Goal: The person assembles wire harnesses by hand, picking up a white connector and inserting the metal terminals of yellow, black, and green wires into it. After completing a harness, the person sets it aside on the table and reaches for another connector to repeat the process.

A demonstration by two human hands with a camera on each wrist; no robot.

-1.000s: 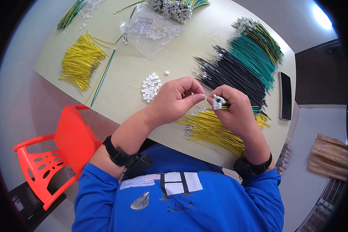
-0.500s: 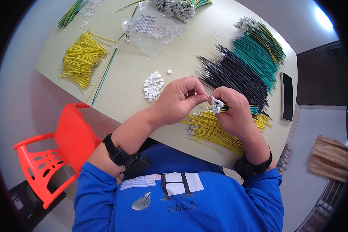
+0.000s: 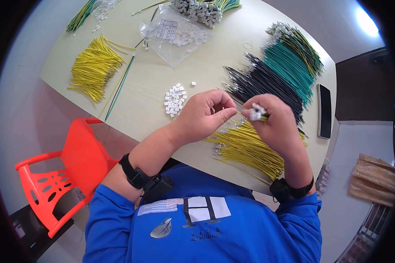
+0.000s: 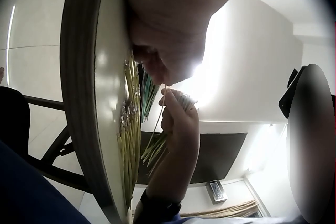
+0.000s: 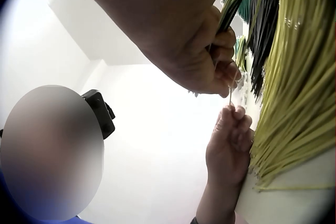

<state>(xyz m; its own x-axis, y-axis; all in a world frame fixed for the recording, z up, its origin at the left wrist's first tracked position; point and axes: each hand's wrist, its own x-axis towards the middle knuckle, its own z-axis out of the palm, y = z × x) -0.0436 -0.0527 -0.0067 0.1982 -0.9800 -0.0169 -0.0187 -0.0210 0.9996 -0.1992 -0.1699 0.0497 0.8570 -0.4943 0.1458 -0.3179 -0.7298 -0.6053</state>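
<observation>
In the head view, the left hand [image 3: 202,115] pinches the end of a thin yellow wire [image 3: 239,112] between thumb and index finger. Opposite it, the right hand [image 3: 273,122] grips a small bundle of wires with white connectors [image 3: 256,112], blurred, at its thumb side. A short stretch of wire [image 5: 230,97] spans the gap between the hands in the right wrist view, where green and yellow wires [image 5: 233,3] pass through the right hand [image 5: 189,45]. The left wrist view shows the wires [image 4: 155,150] hanging below the right hand [image 4: 181,121].
Yellow wires [image 3: 250,147] lie below the hands, with black wires [image 3: 267,85] and green wires [image 3: 287,65] beyond. Loose white connectors [image 3: 174,100] lie left of centre, a plastic bag [image 3: 169,48] behind them. A phone [image 3: 324,111] lies at the right edge, another yellow pile [image 3: 94,68] at left.
The right hand has moved a little to the right with its bundle, widening the gap between the hands. The left hand has hardly moved and still pinches.
</observation>
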